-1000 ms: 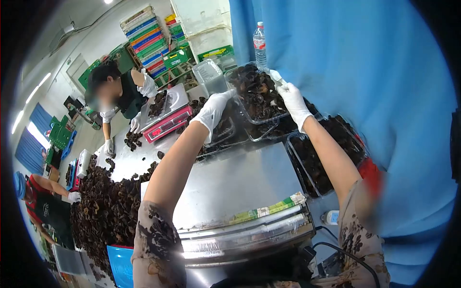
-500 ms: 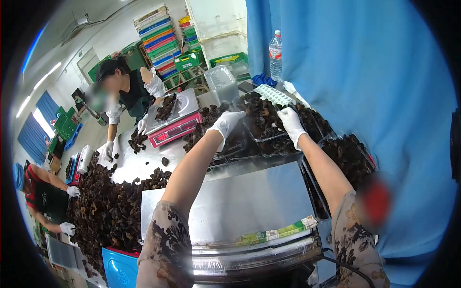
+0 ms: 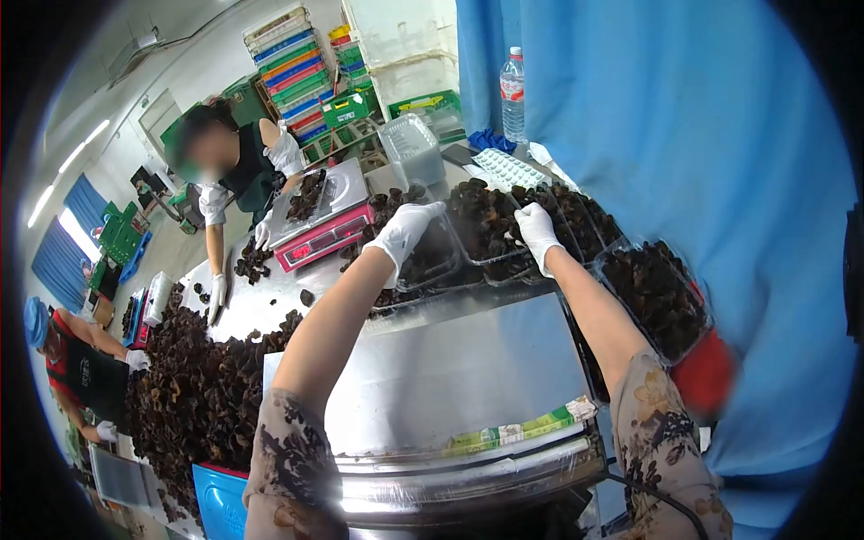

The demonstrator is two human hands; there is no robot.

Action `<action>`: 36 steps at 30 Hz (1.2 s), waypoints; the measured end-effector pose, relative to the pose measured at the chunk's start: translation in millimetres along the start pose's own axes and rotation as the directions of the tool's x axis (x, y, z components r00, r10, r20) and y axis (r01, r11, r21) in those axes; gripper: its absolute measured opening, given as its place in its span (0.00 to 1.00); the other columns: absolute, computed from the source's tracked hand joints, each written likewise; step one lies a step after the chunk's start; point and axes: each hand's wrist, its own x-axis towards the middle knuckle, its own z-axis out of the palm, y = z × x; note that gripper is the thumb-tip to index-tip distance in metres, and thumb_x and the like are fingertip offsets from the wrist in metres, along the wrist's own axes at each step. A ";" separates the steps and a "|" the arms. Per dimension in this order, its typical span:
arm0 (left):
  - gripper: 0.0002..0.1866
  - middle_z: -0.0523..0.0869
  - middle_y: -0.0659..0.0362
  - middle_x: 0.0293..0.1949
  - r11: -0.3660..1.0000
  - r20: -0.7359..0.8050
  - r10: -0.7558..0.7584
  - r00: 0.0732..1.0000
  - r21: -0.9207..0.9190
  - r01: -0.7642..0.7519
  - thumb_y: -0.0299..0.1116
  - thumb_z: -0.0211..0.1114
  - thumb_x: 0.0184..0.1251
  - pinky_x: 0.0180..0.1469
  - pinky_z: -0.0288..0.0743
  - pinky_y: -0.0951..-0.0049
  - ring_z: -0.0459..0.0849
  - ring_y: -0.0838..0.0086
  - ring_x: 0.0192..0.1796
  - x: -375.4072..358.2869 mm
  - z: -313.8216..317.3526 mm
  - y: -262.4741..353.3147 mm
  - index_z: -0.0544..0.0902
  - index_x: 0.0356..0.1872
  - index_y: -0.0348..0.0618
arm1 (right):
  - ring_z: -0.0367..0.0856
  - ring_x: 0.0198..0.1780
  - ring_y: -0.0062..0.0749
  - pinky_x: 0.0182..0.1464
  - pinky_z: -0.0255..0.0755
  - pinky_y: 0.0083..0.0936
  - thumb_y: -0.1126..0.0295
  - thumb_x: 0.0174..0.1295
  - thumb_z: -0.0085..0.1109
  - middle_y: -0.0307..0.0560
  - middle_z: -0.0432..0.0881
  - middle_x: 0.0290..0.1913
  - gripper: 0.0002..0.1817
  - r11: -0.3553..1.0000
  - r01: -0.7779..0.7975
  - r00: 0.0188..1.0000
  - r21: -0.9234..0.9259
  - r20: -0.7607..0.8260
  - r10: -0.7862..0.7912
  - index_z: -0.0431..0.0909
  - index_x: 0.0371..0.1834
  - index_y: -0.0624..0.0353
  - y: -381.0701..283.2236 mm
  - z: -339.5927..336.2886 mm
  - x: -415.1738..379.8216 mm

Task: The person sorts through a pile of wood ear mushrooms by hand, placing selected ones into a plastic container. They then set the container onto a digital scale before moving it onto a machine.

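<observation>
Both my hands wear white gloves. My left hand (image 3: 407,238) is closed, its fingertips at the left rim of a clear plastic tray (image 3: 487,259) filled with dark wood ear mushrooms (image 3: 484,216). At the tray's right side, my right hand (image 3: 538,236) pinches the rim, fingers bent over it. Other filled trays lie below and beside this one, partly hidden by my hands. In front of me is a wrapping machine with a flat metal plate (image 3: 450,369) and a roll of film (image 3: 468,477) at its near edge.
A filled tray (image 3: 655,297) sits at right by a blue curtain (image 3: 648,117). Behind are stacked empty trays (image 3: 412,148), a water bottle (image 3: 512,99) and a pink scale (image 3: 324,241). Loose mushrooms (image 3: 198,387) are heaped left, where two co-workers stand, one reaching a gloved hand (image 3: 217,295).
My left hand has shifted slightly left and my right hand a little; both stay at the tray rim. The nearer co-worker's gloved hand has moved along the table toward me. The view has shifted slightly.
</observation>
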 end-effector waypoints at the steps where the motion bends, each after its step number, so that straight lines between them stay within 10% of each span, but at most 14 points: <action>1: 0.15 0.84 0.63 0.26 0.999 0.018 -0.012 1.000 -0.039 0.012 0.46 0.68 0.67 0.28 0.71 0.75 0.79 0.78 0.23 -16.6 -2.7 9.7 0.88 0.36 0.43 | 0.82 0.37 0.46 0.45 0.75 0.40 0.62 0.66 0.61 0.55 0.83 0.34 0.13 1.000 -0.001 1.000 -0.030 -0.005 0.001 0.77 0.36 0.63 -8.5 -1.7 -7.7; 7: 0.15 0.85 0.64 0.28 0.995 0.098 -0.044 0.994 -0.082 0.052 0.44 0.65 0.71 0.24 0.72 0.80 0.78 0.82 0.22 -84.9 -33.1 29.5 0.88 0.43 0.43 | 0.82 0.45 0.62 0.48 0.74 0.48 0.60 0.64 0.61 0.64 0.84 0.40 0.14 0.967 0.099 0.994 -0.233 -0.021 -0.107 0.76 0.39 0.61 -14.1 1.5 -8.5; 17: 0.16 0.82 0.64 0.29 0.959 0.053 -0.130 0.990 -0.249 0.139 0.44 0.61 0.75 0.16 0.58 0.83 0.67 0.86 0.17 -223.2 -97.3 -1.0 0.85 0.52 0.45 | 0.84 0.49 0.56 0.50 0.77 0.52 0.52 0.70 0.49 0.61 0.84 0.46 0.20 0.672 0.189 0.980 -0.716 0.090 -0.180 0.78 0.44 0.60 -73.7 -24.9 -46.0; 24: 0.16 0.82 0.68 0.30 0.975 -0.104 -0.139 0.985 -0.189 0.117 0.46 0.61 0.73 0.18 0.66 0.85 0.75 0.86 0.23 -346.3 -119.4 -31.4 0.87 0.49 0.49 | 0.81 0.50 0.60 0.53 0.73 0.51 0.53 0.67 0.55 0.63 0.83 0.47 0.20 0.561 0.503 0.847 -0.657 0.248 -0.470 0.79 0.48 0.60 -123.6 -55.1 -84.3; 27: 0.19 0.81 0.66 0.32 0.996 0.178 -0.031 0.984 -0.078 0.045 0.46 0.63 0.72 0.20 0.69 0.83 0.75 0.85 0.23 -398.9 -84.2 19.4 0.85 0.55 0.47 | 0.80 0.50 0.61 0.53 0.71 0.50 0.54 0.66 0.56 0.65 0.84 0.44 0.20 0.535 0.597 0.787 -0.598 0.310 -0.533 0.81 0.46 0.61 -149.1 -56.1 -100.2; 28: 0.20 0.85 0.62 0.37 0.939 0.308 0.340 0.889 -0.163 -0.303 0.46 0.63 0.71 0.30 0.76 0.80 0.80 0.83 0.30 -384.9 -56.9 -5.7 0.83 0.57 0.46 | 0.81 0.49 0.60 0.52 0.72 0.48 0.55 0.66 0.57 0.64 0.84 0.43 0.19 0.512 0.639 0.753 -0.574 0.335 -0.566 0.81 0.43 0.62 -155.0 -53.5 -104.1; 29: 0.22 0.87 0.57 0.46 0.993 0.519 0.108 0.848 -0.093 -0.069 0.46 0.64 0.70 0.47 0.79 0.75 0.85 0.75 0.43 -431.8 -55.5 57.9 0.82 0.58 0.43 | 0.82 0.47 0.57 0.51 0.72 0.46 0.56 0.66 0.57 0.62 0.84 0.41 0.17 0.505 0.641 0.757 -0.577 0.367 -0.541 0.81 0.41 0.61 -165.5 -51.3 -113.5; 30: 0.23 0.87 0.52 0.51 0.924 0.566 0.346 0.748 -0.068 -0.375 0.46 0.63 0.70 0.59 0.74 0.71 0.84 0.68 0.54 -433.1 -28.8 55.2 0.81 0.58 0.41 | 0.83 0.45 0.55 0.49 0.73 0.44 0.58 0.65 0.58 0.60 0.85 0.40 0.15 0.499 0.643 0.759 -0.580 0.399 -0.515 0.81 0.39 0.61 -177.3 -48.6 -123.6; 33: 0.23 0.88 0.49 0.49 0.726 0.709 0.533 0.462 -0.104 -0.680 0.40 0.65 0.62 0.54 0.77 0.70 0.86 0.65 0.50 -457.4 28.5 64.7 0.83 0.56 0.40 | 0.84 0.42 0.49 0.47 0.74 0.40 0.59 0.65 0.60 0.54 0.85 0.36 0.13 0.465 0.705 0.706 -0.535 0.468 -0.531 0.81 0.37 0.59 -194.3 -39.0 -143.1; 36: 0.24 0.88 0.50 0.48 0.703 0.748 0.536 0.392 -0.140 -0.697 0.48 0.70 0.61 0.55 0.76 0.64 0.85 0.63 0.52 -490.4 59.3 58.4 0.85 0.54 0.46 | 0.84 0.39 0.44 0.46 0.73 0.37 0.59 0.64 0.61 0.50 0.85 0.33 0.12 0.500 0.750 0.661 -0.433 0.501 -0.558 0.82 0.36 0.57 -207.8 -29.8 -174.7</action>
